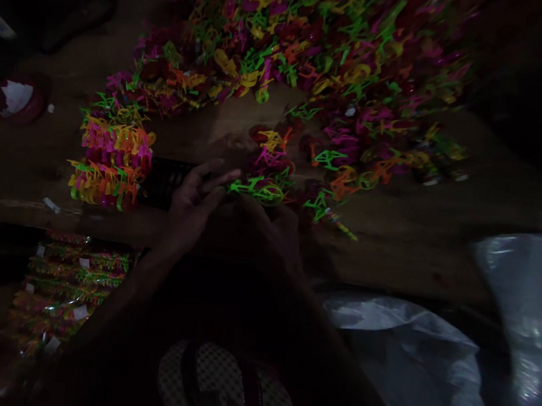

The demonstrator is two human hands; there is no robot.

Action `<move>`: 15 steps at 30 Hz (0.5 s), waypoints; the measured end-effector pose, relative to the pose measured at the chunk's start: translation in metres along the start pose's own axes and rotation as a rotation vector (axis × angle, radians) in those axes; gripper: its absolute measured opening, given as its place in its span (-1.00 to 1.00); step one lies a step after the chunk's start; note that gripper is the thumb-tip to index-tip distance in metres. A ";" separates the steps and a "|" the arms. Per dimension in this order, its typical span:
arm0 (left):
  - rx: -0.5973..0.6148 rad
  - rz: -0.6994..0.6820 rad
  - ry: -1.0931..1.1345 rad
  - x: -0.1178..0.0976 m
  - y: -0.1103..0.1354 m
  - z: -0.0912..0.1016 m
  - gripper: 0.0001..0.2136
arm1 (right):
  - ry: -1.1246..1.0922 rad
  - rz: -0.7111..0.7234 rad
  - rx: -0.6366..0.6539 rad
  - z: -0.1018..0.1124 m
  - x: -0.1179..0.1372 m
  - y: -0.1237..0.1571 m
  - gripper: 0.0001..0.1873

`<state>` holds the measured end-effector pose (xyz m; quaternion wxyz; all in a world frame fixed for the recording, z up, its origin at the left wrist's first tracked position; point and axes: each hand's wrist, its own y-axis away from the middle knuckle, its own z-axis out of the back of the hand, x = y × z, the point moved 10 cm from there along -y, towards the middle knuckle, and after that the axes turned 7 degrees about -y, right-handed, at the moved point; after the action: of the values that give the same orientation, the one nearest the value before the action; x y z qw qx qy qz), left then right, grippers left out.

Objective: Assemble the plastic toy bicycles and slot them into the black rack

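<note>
If it's bumped, the green toy (256,189) could be dropped; left hand's (192,202) and right hand's (278,229) grip can't be told.

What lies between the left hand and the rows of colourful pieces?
In the head view, a dark slotted tray lies between the left hand and the rows.

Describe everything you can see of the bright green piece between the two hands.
The bright green piece looks like molded plastic: an open frame of slender bars, with a rounded loop at the right that may belong to it. It runs roughly left to right, its left end by the fingertips of the left hand, the right hand close at its near side. Other colored pieces sit just beyond. Dimness and blur hide how firmly it is held.
</note>
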<state>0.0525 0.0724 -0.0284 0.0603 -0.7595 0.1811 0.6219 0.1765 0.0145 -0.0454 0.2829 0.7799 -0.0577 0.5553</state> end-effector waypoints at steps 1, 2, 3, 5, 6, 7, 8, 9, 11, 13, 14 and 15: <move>-0.029 0.001 -0.034 0.001 -0.001 0.003 -0.54 | -0.006 0.007 -0.002 0.000 0.000 -0.001 -0.71; -0.060 0.002 -0.065 0.003 -0.001 0.007 -0.55 | -0.006 0.021 -0.004 0.001 0.000 -0.002 -0.71; -0.087 0.009 -0.096 0.004 -0.002 0.010 -0.58 | 0.000 0.038 -0.004 0.001 0.001 -0.003 -0.72; -0.115 0.046 -0.147 0.010 -0.002 0.014 -0.68 | 0.016 0.073 -0.001 0.000 0.003 -0.003 -0.71; -0.113 0.079 -0.159 0.014 -0.002 0.014 -0.73 | 0.029 0.086 0.002 0.000 0.004 -0.003 -0.71; -0.107 0.111 -0.155 0.017 -0.002 0.014 -0.75 | 0.045 0.093 0.007 -0.001 0.005 -0.003 -0.71; -0.097 0.135 -0.138 0.020 -0.002 0.013 -0.74 | 0.062 0.096 0.015 -0.002 0.005 -0.003 -0.71; -0.092 0.143 -0.108 0.021 -0.002 0.012 -0.71 | 0.074 0.097 0.024 -0.003 0.005 -0.003 -0.72; -0.105 0.121 -0.042 0.019 -0.004 0.013 -0.64 | 0.078 0.097 0.029 -0.003 0.004 -0.002 -0.72; -0.143 0.075 0.009 0.015 -0.006 0.017 -0.63 | 0.056 0.095 -0.016 0.003 0.003 -0.002 -0.70; -0.160 0.052 0.032 0.013 -0.007 0.019 -0.65 | 0.046 0.092 -0.049 0.006 0.002 -0.002 -0.68; -0.174 0.031 0.050 0.011 -0.007 0.020 -0.67 | 0.040 0.085 -0.074 0.009 0.001 -0.002 -0.65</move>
<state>0.0380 0.0831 -0.0448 -0.0202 -0.7741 0.1396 0.6171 0.1853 0.0122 -0.0476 0.2888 0.7544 -0.1056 0.5799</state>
